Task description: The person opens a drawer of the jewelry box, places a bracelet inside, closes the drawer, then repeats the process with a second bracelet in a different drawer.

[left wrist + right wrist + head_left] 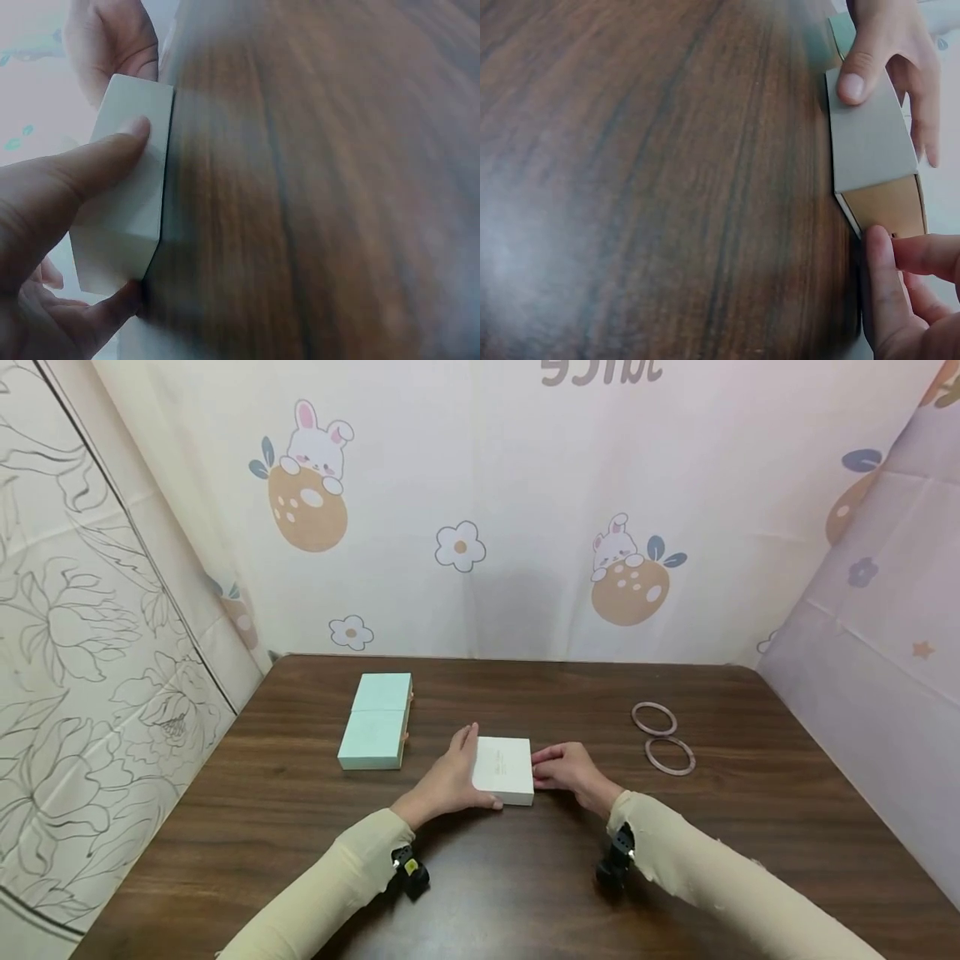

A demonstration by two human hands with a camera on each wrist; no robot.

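A flat white box [504, 770] with faint lettering on its lid lies on the table between both hands. My left hand [447, 778] grips it from the left, its thumb [112, 161] along the near side and its fingers round the left end and far side. At the box's right end is a tan face [889, 208], framed by the white shell like a drawer front. My right hand [573, 771] pinches there, thumb and fingertip meeting at a small dark spot on that face. Whatever is between these fingertips is mostly hidden.
Two mint-green boxes [377, 720] lie end to end at the back left, with small tan tabs on their right sides. Two pale mauve bangles [670, 756] lie at the right, nearly touching. A printed curtain [525, 610] hangs behind the brown wooden table [262, 827].
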